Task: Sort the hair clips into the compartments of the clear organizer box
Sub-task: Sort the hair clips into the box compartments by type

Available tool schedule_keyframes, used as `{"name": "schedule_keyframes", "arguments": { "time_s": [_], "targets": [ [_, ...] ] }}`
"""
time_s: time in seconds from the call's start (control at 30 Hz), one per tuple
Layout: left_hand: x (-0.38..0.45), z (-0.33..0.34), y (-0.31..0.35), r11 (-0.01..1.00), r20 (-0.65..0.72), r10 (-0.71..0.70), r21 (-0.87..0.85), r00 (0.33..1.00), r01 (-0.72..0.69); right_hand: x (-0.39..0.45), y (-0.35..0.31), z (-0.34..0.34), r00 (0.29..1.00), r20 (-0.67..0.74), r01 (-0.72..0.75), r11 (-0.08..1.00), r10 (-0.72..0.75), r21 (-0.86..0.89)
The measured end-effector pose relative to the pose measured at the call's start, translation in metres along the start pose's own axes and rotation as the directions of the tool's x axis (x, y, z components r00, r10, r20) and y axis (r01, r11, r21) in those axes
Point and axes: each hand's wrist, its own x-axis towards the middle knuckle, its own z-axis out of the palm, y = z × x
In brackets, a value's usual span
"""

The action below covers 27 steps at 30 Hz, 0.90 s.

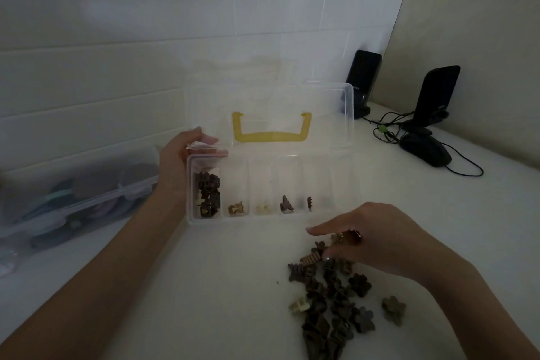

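Gripping the box (pixel 336 215) at its far-left corner, the left hand (pixel 178 164) curls fingers over the rim, partly blurred behind clear plastic. The right hand (pixel 368 238) hovers on the clips (pixel 330 298) heaped on the surface (pixel 204 286), index finger straight, other fingers pinching small clips hard to make out; the heap runs off the bottom edge.

White desk (pixel 222 286) against a tiled wall (pixel 117 38). At 9 o'clock, a lidded clear bin (pixel 73 202) holding round items, contents indistinct. At 2 o'clock, two black speakers (pixel 363 82) (pixel 438 93) standing upright, cables (pixel 391 126) trailing between them, black mouse (pixel 425 149) just beside.
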Motion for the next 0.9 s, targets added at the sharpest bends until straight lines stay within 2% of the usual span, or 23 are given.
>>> {"name": "schedule_keyframes", "arguments": {
  "time_s": [0.07, 0.23, 0.4, 0.57, 0.67, 0.77, 0.9],
  "targets": [
    [0.000, 0.001, 0.000, 1.000, -0.012, 0.008, 0.002, 1.000, -0.008, 0.001, 0.000, 0.000, 0.999, 0.030, -0.013, 1.000, 0.013, 0.017],
    [0.003, -0.001, -0.001, 0.999, -0.009, 0.012, 0.030, 1.000, -0.012, 0.001, -0.001, 0.002, 1.000, -0.006, 0.018, 0.999, -0.018, 0.038],
    [0.004, -0.005, -0.001, 1.000, 0.037, -0.009, 0.020, 0.999, 0.009, 0.000, -0.001, 0.002, 0.984, -0.152, 0.117, 0.981, -0.093, 0.156],
    [0.003, -0.001, -0.003, 1.000, 0.015, 0.030, 0.005, 0.999, -0.030, 0.004, -0.007, 0.007, 0.918, -0.376, 0.234, 0.937, -0.125, 0.259],
    [0.001, 0.005, -0.008, 0.999, -0.005, 0.031, 0.036, 1.000, -0.031, 0.012, -0.018, 0.011, 0.903, -0.417, 0.255, 0.909, -0.102, 0.330],
    [0.001, 0.003, -0.008, 0.998, 0.032, 0.008, 0.060, 0.999, -0.010, 0.029, -0.039, 0.004, 0.890, -0.433, 0.276, 0.925, -0.144, 0.259],
    [-0.003, 0.006, -0.009, 0.997, 0.084, 0.019, 0.073, 0.996, -0.025, 0.065, -0.076, -0.011, 0.806, -0.537, 0.365, 0.923, -0.250, 0.119]
  ]
}}
